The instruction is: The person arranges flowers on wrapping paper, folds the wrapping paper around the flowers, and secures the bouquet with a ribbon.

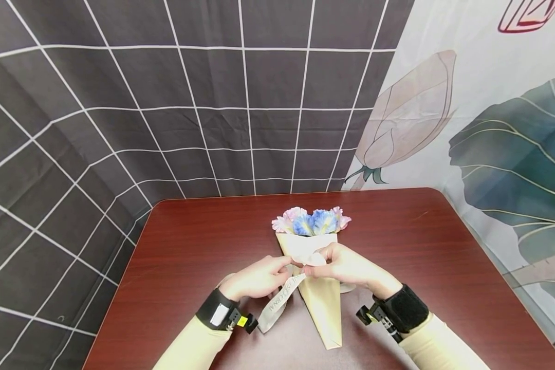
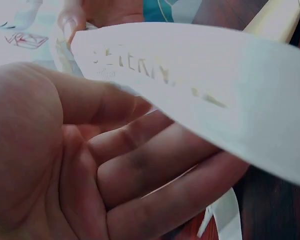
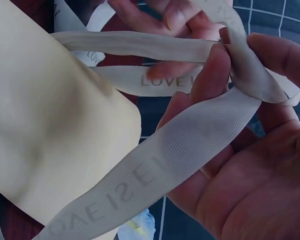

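Observation:
A bouquet of pink and blue flowers in a cream paper wrap lies on the table, its narrow end toward me. Pale printed ribbon runs round the wrap's middle, one tail hanging to the left. Between thumb and fingers my right hand pinches a folded loop of it over the wrap; the right wrist view shows the ribbon crossing itself at those fingertips. From the left, my left hand holds the ribbon beside the crossing, fingers curled. In the left wrist view the ribbon hides its fingertips.
The reddish-brown table extends on all sides of the bouquet. Behind it hangs a dark grid-patterned cloth, with a white leaf-print cloth at the right. Each wrist carries a black strap with a small camera.

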A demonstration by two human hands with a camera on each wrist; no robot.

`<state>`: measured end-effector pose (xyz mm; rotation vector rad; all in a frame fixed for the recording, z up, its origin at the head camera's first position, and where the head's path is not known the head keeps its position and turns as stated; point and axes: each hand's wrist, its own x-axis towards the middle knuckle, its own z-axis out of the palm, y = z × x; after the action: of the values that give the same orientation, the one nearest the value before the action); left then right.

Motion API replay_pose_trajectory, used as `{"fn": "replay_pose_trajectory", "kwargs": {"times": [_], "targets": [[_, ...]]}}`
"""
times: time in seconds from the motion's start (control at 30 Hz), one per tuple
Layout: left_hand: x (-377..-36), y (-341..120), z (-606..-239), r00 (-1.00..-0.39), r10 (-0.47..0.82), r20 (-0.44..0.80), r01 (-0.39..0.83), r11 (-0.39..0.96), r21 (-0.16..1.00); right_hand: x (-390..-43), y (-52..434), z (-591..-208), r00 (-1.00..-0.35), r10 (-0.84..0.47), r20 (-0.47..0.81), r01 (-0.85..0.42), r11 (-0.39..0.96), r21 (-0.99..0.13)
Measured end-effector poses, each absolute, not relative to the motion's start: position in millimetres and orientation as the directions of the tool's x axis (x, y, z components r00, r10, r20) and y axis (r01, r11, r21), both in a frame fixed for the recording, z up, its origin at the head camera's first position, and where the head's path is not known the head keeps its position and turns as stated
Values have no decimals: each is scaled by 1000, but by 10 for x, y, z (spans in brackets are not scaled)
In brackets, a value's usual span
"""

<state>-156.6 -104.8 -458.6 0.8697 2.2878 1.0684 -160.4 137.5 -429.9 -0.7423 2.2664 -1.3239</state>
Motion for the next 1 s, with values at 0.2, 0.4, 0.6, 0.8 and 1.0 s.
{"fn": "replay_pose_trajectory", "kwargs": {"times": [0.2,0.4,0.6,0.8,1.0], "targets": [[-1590,-900,-4594,-745,662,81,504,479,719,-1568,1359,-4289,-781,-623,-38,-320,452,-833],[-1609,-812,-4656,-777,629,27,359,409,839,-1539,1322,-4328,-805,-588,76,-462,541,-703],[-1625,-762,-4690,-795,607,7,313,400,862,-1529,1304,-4359,-824,-541,169,-527,622,-579],[-1634,-755,-4670,-809,588,-5,302,423,854,-1535,1287,-4383,-833,-517,194,-537,674,-508],[-1638,-741,-4670,-801,598,-30,282,420,862,-1532,1266,-4438,-807,-512,294,-589,669,-453]]}}
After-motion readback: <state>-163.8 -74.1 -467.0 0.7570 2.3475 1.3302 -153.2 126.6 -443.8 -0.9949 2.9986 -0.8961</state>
